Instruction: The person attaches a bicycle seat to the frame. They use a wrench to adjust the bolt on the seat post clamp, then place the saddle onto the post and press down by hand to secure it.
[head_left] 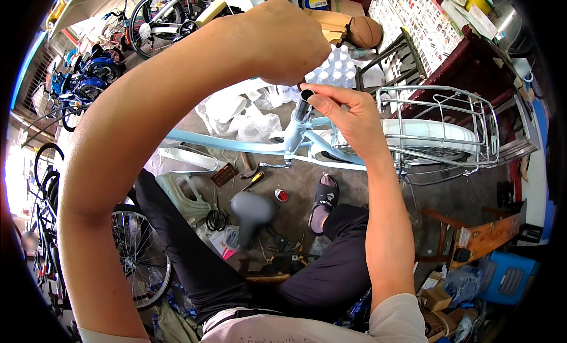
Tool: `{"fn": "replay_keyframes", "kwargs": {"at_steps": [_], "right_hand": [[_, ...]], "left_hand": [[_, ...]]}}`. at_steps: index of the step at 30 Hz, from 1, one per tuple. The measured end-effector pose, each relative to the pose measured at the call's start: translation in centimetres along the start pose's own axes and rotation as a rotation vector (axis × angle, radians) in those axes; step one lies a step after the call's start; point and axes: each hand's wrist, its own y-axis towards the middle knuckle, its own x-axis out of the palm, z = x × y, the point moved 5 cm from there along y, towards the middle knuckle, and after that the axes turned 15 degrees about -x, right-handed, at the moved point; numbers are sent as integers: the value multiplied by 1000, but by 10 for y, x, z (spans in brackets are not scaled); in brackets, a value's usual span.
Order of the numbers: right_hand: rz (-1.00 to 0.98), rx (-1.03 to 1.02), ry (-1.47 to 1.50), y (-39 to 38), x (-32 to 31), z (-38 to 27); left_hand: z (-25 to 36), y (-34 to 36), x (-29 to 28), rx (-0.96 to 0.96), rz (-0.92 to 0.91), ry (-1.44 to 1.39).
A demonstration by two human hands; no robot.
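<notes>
A light blue bicycle frame (293,136) stands in front of me, with a dark open-ended metal tube (302,111) rising from it. At the tube's top rim, the thumb and forefinger of my right hand (354,115) pinch from the right. My left hand (289,44) is closed in a fist just above the tube, its arm bent in from the left. The back of that hand hides what it grips; only a thin dark bit shows beneath it. A grey saddle (253,212) lies on the floor between my legs.
Right of the frame are a silver rear rack (443,95) and a white mudguard (431,130). A hammer (247,164), a yellow-handled screwdriver (255,179) and scissors (217,218) lie on the floor. A plastic stool (183,192) stands left; bottles (333,71) stand behind.
</notes>
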Motion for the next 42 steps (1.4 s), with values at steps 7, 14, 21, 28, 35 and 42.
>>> {"fn": "replay_keyframes", "kwargs": {"at_steps": [7,14,21,28,35,42], "right_hand": [[16,-32,63,0,2,1],[21,-48,49,3,3,0],[62,-107,-6,3,-1,3],[102,-131,-56,2,-3,-2],[145,-154,55,0,-6,0],[142,-145,87,1,-3,5]], "left_hand": [[21,12,25,63,-191,110],[3,12,15,-50,-172,5],[1,12,6,-19,-159,-40],[4,22,22,-33,-380,15],[25,18,26,79,-357,184],[13,4,33,89,-85,38]]}}
